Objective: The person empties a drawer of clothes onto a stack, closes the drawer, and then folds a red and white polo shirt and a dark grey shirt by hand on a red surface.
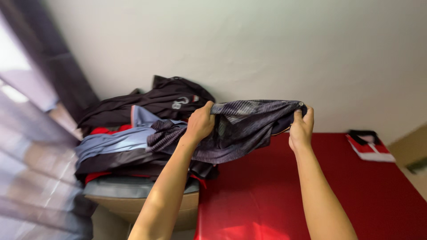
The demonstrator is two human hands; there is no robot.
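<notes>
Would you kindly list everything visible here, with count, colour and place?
grey patterned garment: one, dark grey, held up between both hands
clothes pile: one heap, black, light blue, red, at left
red surface: one, red, below the hands
folded garment: one, red, white and black, far right on the red surface
wall: one, whitish, behind
curtain: one, dark, upper left
left hand: one, gripping the garment
right hand: one, gripping the garment

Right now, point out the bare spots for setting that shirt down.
The red surface is bare below both hands, up to the folded red-and-white garment at the far right. Left is crowded: the clothes pile covers everything beside the grey patterned shirt.
</notes>
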